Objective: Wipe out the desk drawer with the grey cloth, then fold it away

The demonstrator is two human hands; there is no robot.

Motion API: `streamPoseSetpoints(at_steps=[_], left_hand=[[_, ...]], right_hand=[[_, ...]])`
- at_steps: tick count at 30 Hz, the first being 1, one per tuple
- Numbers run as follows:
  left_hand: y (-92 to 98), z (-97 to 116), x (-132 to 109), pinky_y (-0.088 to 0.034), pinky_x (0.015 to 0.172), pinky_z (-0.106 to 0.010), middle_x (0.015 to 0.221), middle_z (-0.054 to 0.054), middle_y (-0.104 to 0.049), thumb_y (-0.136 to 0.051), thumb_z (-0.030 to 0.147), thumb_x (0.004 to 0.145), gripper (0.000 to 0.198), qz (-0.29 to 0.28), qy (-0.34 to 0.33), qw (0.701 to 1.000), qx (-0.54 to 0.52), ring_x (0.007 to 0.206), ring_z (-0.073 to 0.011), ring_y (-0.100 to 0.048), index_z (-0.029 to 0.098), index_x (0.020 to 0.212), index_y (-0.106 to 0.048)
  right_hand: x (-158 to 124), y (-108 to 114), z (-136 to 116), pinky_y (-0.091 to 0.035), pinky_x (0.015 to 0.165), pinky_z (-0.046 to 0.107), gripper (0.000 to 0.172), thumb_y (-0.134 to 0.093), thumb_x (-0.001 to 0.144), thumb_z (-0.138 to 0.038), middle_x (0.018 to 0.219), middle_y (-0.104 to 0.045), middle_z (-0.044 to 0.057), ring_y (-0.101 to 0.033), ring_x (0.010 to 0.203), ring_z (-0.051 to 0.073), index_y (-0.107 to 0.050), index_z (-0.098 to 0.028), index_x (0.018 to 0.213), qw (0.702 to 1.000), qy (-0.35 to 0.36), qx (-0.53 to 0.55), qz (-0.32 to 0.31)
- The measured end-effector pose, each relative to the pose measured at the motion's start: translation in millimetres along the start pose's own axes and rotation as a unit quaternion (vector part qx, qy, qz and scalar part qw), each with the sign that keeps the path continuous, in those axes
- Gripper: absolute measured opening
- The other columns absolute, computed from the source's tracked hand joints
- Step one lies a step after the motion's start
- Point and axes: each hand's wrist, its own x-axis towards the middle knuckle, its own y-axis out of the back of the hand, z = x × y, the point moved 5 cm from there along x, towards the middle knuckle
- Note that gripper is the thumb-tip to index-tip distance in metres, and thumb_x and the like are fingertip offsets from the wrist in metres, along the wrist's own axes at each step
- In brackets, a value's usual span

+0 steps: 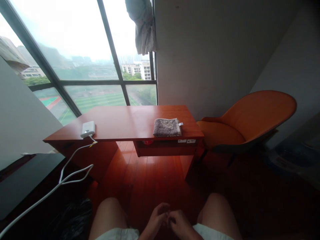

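My left hand (158,216) and my right hand (178,221) meet low in the view, between my knees, with their fingertips touching. The left fingers curve loosely, with a gap between thumb and fingers, and nothing shows in them. On the right, the fingers curl inward and no object is visible in them. Beyond both hands, on the reddish wooden desk (125,123), lies a folded grey-brown towel (167,127) with a white tag. A white power bank or adapter (88,128) rests near the desk's left end, with a white cable (72,156) plugged into it.
An orange chair (260,116) stands right of the desk. Under the desktop is an open shelf (165,144) holding a red item and white cards. The cable trails past a dark surface (32,180) at left, above a black plastic bag (72,216). Behind is a window (87,70).
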Motion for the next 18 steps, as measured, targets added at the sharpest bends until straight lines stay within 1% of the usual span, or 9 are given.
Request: streamPoseSetpoints(at_steps=[4,7,12,16,18], left_hand=[[0.4,-2,1,-0.042,0.051,-0.022,0.083,-0.002,-0.066,-0.065,0.03,0.063,0.04,-0.003,-0.003,1.0,-0.001,0.054,-0.0101,-0.055,0.02,0.102,-0.064],[-0.4,-1,1,-0.041,0.051,-0.022,0.083,-0.002,-0.067,-0.065,0.03,0.063,0.04,-0.004,-0.008,1.0,-0.006,0.053,-0.0097,-0.054,0.019,0.102,-0.064],[-1.2,0,0,-0.039,0.049,-0.021,0.08,-0.001,-0.065,-0.064,0.028,0.063,0.037,0.004,-0.013,1.0,-0.02,0.05,-0.0088,-0.052,0.019,0.099,-0.064],[-1.3,0,0,-0.038,0.048,-0.022,0.075,0.0,-0.065,-0.062,0.022,0.058,0.035,0.013,-0.006,1.0,-0.026,0.05,-0.0096,-0.052,0.02,0.094,-0.064],[-1.9,2,0,-0.04,0.051,-0.022,0.074,0.0,-0.064,-0.063,0.019,0.054,0.037,0.014,-0.016,0.999,-0.029,0.057,-0.0122,-0.055,0.02,0.091,-0.064]], right_hand=[[1,1,-1,-0.044,0.067,0.023,0.026,-0.047,0.074,-0.015,0.075,-0.075,0.002,-0.069,0.073,0.016,-0.072,-0.021,0.07,1.0,0.014,0.014,0.003],[0,1,-3,-0.044,0.067,0.023,0.027,-0.046,0.076,-0.015,0.075,-0.075,0.002,-0.069,0.073,0.016,-0.072,-0.021,0.068,0.999,0.02,0.031,0.003],[1,0,-4,-0.044,0.068,0.024,0.029,-0.045,0.079,-0.019,0.077,-0.075,0.003,-0.069,0.076,0.017,-0.073,-0.02,0.073,0.999,0.029,0.042,-0.011],[3,0,4,-0.043,0.068,0.023,0.026,-0.047,0.077,-0.017,0.079,-0.075,0.003,-0.068,0.076,0.016,-0.072,-0.02,0.073,1.0,0.003,0.015,0.0],[4,1,7,-0.042,0.068,0.024,0.025,-0.047,0.077,-0.017,0.078,-0.074,0.003,-0.066,0.075,0.016,-0.071,-0.019,0.073,1.0,-0.014,-0.013,0.015]])
